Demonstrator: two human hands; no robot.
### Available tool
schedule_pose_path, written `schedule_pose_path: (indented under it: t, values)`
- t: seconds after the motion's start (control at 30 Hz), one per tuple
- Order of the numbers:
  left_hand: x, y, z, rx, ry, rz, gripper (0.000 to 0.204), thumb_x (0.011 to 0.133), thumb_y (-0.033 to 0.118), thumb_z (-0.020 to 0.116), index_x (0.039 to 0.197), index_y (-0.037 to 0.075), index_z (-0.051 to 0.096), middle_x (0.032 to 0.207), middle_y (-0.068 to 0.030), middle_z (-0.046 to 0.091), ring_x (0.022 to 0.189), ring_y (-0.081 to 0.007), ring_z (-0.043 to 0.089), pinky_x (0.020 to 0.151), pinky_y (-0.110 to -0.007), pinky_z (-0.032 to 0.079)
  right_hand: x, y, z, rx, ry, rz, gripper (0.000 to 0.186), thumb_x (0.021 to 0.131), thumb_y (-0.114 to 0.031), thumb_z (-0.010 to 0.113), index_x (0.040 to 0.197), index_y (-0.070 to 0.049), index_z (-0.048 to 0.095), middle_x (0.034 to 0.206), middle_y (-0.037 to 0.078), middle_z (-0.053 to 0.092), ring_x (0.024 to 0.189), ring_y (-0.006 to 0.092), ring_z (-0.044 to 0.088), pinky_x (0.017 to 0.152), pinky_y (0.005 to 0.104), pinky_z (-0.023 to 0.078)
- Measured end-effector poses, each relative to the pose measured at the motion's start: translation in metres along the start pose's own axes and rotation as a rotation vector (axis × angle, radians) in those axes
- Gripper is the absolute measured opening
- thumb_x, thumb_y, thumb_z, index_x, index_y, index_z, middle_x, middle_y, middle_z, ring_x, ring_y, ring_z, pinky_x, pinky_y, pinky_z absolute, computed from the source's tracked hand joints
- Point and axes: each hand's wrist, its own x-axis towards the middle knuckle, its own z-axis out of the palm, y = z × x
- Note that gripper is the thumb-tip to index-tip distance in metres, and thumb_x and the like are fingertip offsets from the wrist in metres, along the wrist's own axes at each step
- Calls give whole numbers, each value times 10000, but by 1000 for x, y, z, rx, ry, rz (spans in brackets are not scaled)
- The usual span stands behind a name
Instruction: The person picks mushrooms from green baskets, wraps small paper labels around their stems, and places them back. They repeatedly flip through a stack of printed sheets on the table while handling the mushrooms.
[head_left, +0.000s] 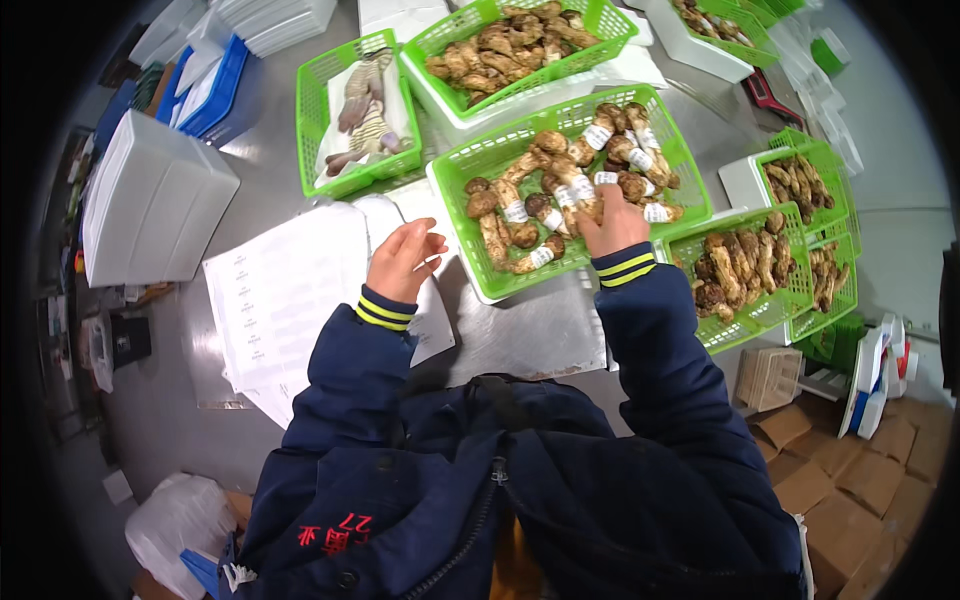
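My right hand [615,220] reaches into the central green basket [480,290], its fingers closed on a labelled mushroom [580,190]. Several brown and cream mushrooms lie in this basket, many wrapped with white paper bands. My left hand [405,258] hangs just left of the basket, fingers apart and slightly curled, holding nothing. Below and left of it lie white sheets of printed labels [280,300] on the steel table [520,335]. The tip of my right hand's grip is partly hidden among the mushrooms.
Behind are a basket of striped gloves [360,110] and another mushroom basket [510,55]. More filled baskets [745,270] stand at the right. White foam boxes [150,200] and a blue crate [205,100] sit at the left. Cardboard [815,490] covers the lower right floor.
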Motion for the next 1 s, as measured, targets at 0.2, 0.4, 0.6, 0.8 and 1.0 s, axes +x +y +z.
schedule_pose_path:
  t: [0.2,0.4,0.6,0.8,1.0]
  values:
    - [-54,-43,-46,-47,123,-33,270,884,163,516,1083,-19,515,827,-109,582,754,-181,557,676,-289,450,2,-6,3,-122,73,-135,365,684,-239,714,913,-19,535,777,168,570,736,345,552,628,442,440]
    - [-105,-79,-88,-142,58,-104,280,879,149,531,1101,-22,520,871,-102,605,763,-142,577,689,-252,480,-20,-112,8,381,-65,-316,146,749,-91,645,861,-9,601,768,137,572,646,270,554,559,343,446]
    - [-128,-70,-173,-49,305,7,338,863,166,552,1158,13,491,885,-69,602,677,-98,558,611,-213,466,-73,-232,60,664,-457,-346,348,812,-147,624,552,-2,444,458,93,373,411,154,324,406,293,297]
    - [-165,-88,-332,-103,964,24,369,781,153,656,1050,-15,468,785,-67,555,560,-97,498,468,-218,415,-108,-305,131,827,-738,-132,351,865,-243,571,620,6,543,523,46,494,508,92,418,498,251,362]
    - [-176,-98,-464,-64,1295,64,576,643,196,777,1048,-55,454,881,-128,560,767,-178,547,715,-278,474,-136,-382,193,817,-1045,-89,321,876,-251,535,682,1,579,537,36,499,528,88,423,522,251,378]
